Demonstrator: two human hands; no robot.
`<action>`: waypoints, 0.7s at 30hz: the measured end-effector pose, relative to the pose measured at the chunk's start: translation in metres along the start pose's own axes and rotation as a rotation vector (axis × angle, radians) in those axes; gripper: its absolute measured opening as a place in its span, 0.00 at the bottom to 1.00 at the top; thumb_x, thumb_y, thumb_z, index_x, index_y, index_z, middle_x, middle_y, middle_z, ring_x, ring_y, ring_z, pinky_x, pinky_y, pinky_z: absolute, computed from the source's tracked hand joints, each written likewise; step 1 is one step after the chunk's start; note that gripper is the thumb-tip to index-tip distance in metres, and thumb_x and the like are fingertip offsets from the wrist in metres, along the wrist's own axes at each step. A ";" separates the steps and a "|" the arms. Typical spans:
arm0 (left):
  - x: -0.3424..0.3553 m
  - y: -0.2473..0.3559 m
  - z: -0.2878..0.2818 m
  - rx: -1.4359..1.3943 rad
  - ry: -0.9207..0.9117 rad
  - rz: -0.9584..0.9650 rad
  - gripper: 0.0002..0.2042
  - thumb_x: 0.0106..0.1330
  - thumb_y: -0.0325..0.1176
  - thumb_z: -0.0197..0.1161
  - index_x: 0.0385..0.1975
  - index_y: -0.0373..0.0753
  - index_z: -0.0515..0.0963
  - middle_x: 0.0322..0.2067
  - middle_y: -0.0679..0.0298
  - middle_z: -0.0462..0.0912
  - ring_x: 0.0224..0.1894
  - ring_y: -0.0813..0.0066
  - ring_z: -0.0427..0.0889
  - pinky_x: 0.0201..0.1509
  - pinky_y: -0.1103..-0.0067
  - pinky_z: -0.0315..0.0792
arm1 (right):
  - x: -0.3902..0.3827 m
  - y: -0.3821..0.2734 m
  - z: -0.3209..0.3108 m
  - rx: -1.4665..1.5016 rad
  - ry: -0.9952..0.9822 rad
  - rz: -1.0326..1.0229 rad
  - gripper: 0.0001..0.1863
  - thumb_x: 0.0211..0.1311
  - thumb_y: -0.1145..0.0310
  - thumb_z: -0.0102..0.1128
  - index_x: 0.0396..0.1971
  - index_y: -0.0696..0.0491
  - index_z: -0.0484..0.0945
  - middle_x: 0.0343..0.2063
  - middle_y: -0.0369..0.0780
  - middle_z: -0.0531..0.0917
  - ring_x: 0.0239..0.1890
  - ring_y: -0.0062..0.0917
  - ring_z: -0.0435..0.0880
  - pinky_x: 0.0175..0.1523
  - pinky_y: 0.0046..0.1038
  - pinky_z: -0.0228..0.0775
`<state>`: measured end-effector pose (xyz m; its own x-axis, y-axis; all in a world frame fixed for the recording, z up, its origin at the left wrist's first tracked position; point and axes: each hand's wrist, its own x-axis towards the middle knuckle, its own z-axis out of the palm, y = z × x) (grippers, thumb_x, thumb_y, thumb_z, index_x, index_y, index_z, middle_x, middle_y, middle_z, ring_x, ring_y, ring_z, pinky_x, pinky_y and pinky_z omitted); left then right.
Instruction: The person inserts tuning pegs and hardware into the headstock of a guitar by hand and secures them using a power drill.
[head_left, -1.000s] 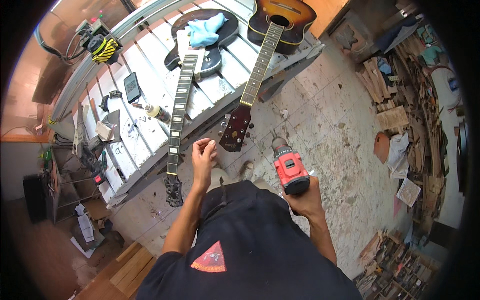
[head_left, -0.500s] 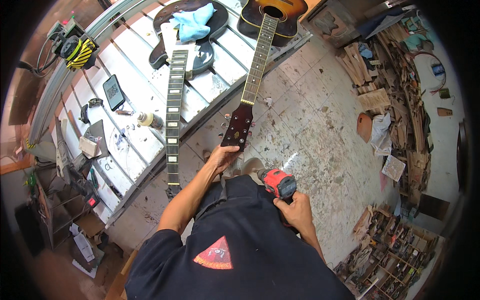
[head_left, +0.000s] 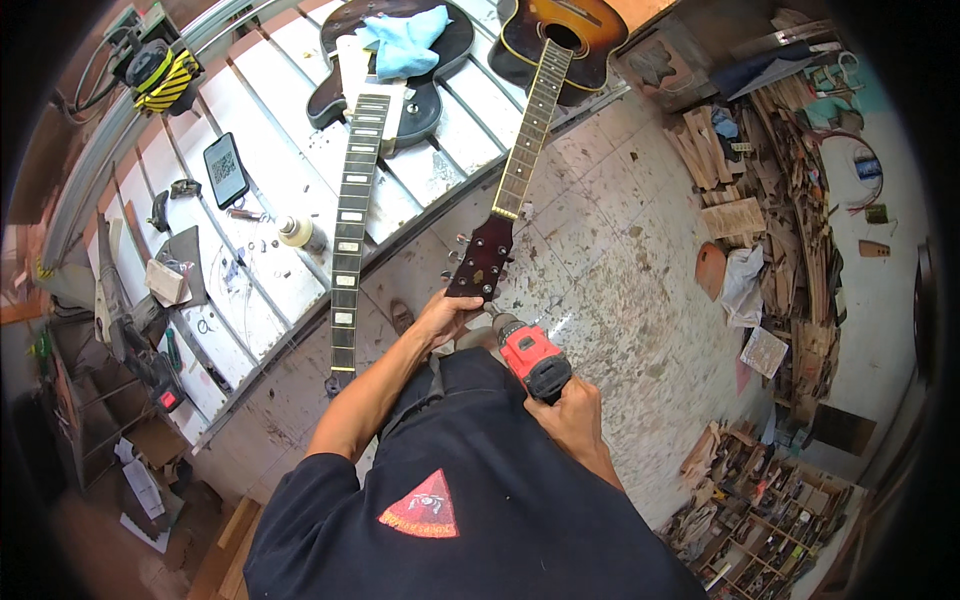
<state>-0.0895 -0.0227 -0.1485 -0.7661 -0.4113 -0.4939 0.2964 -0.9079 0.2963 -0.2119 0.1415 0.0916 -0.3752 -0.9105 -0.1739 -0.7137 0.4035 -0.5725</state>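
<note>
Apparently, hands (head_left: 447,318) hold headstock (head_left: 480,258) left, drill (head_left: 533,358) right.

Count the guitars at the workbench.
2: a dark cutaway guitar, partly covered by a light-blue cloth, and, to its right, a sunburst acoustic guitar, its headstock in the left hand.

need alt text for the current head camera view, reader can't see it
A person's left hand grips the end of a sunburst acoustic guitar's dark headstock, while the right hand holds a red drill close to it. A slatted white workbench bears a dark guitar topped with a blue cloth, a phone and a bottle.
</note>
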 end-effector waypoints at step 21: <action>0.002 -0.008 0.000 -0.046 0.005 0.028 0.22 0.61 0.19 0.67 0.56 0.32 0.74 0.51 0.62 0.80 0.54 0.71 0.81 0.66 0.76 0.74 | 0.036 0.005 0.016 -0.112 -0.064 0.004 0.17 0.44 0.69 0.73 0.34 0.61 0.80 0.24 0.51 0.83 0.27 0.49 0.83 0.35 0.44 0.75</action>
<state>-0.0937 -0.0167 -0.1514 -0.7542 -0.4366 -0.4905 0.3436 -0.8989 0.2718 -0.2195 0.1096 0.0698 -0.3423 -0.9113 -0.2288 -0.7751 0.4115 -0.4795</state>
